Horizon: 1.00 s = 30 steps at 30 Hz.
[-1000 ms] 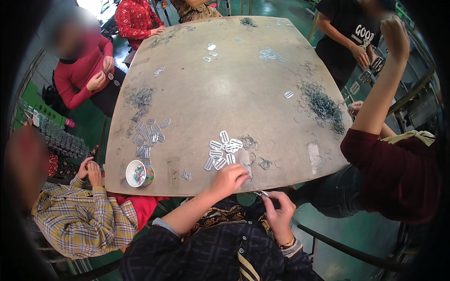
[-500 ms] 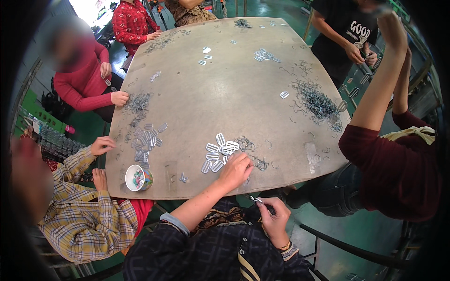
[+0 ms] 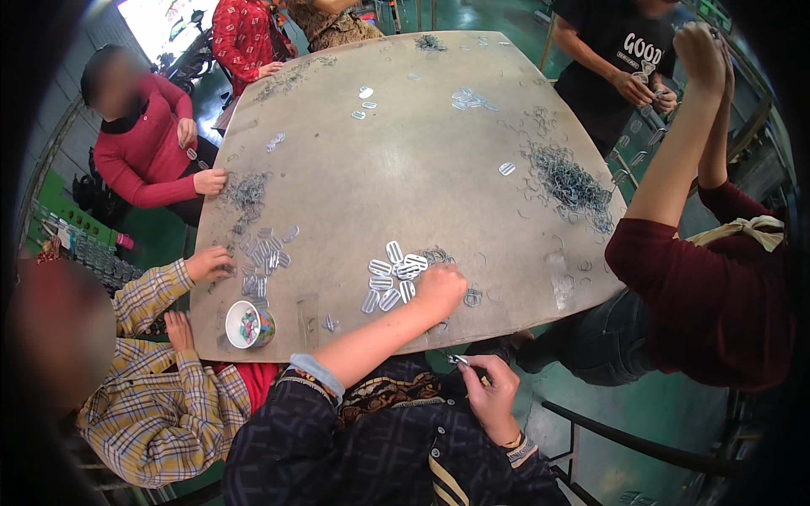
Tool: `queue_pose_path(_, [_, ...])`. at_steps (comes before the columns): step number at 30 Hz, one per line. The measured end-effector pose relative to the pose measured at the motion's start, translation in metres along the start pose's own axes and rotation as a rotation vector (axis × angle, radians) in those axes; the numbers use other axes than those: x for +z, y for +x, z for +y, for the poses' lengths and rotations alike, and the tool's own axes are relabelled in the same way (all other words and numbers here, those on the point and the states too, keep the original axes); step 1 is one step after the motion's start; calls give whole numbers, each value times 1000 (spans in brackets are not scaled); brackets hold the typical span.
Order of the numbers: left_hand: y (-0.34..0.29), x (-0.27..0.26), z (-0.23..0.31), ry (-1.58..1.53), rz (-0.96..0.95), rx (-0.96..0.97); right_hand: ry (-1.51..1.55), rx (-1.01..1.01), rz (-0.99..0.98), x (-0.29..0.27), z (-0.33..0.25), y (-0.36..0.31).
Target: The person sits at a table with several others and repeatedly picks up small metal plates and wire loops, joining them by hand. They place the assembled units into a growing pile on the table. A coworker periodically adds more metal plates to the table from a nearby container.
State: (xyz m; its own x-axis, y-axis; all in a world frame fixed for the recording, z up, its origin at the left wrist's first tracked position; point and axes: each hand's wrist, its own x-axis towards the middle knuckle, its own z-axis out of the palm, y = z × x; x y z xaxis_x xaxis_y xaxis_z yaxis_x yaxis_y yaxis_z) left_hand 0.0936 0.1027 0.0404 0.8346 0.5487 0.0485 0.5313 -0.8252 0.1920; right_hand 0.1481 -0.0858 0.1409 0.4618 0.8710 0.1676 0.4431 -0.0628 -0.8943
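My left hand point(image 3: 443, 292) rests on the table over small bent wire hooks, its fingers curled down. What lies under the fingertips is hidden. Just left of it is a loose group of flat oval metal slide buckles point(image 3: 380, 283) with slots. More wire hooks point(image 3: 435, 253) peek out beyond the knuckles, and one wire piece point(image 3: 473, 296) lies to the right. Below the table's near edge, my right hand point(image 3: 492, 390) pinches a small shiny metal buckle point(image 3: 456, 359) between thumb and fingers. Its far end is dark and hard to make out.
On the brown table point(image 3: 405, 194), a big heap of wire hooks point(image 3: 569, 184) lies right. Nearer left are more buckles point(image 3: 263, 257) and a paper cup point(image 3: 245, 325) of small coloured bits. Co-workers sit or stand around. A dark chair rail point(image 3: 633, 438) is at lower right.
My left hand has moved right, off the edge of the buckle group and onto the wire hooks. My right hand stays nearly still with the buckle. A neighbour's plaid-sleeved hand has moved forward and right.
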Motion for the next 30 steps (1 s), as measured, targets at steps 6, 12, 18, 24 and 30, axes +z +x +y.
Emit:
queue_pose_path(6, [17,-5,8,-1,-42,-26,-11,32,32,-2,1,-2])
queue_pose_path(12, [2,-9,-41,-696,-53,-126,9,70,64,-4,6,-8])
queue_pose_path(18, [-46,-31,-60,-1794,-223,-462,20,72,44,-1,13,-7])
queue_pose_path(24, [-80,-50,-37,-1938,-163,-320,15,47,17,3,7,1])
queue_pose_path(30, [-99,-84,-3,-1478,-7,30,5,61,-4,8,8,2])
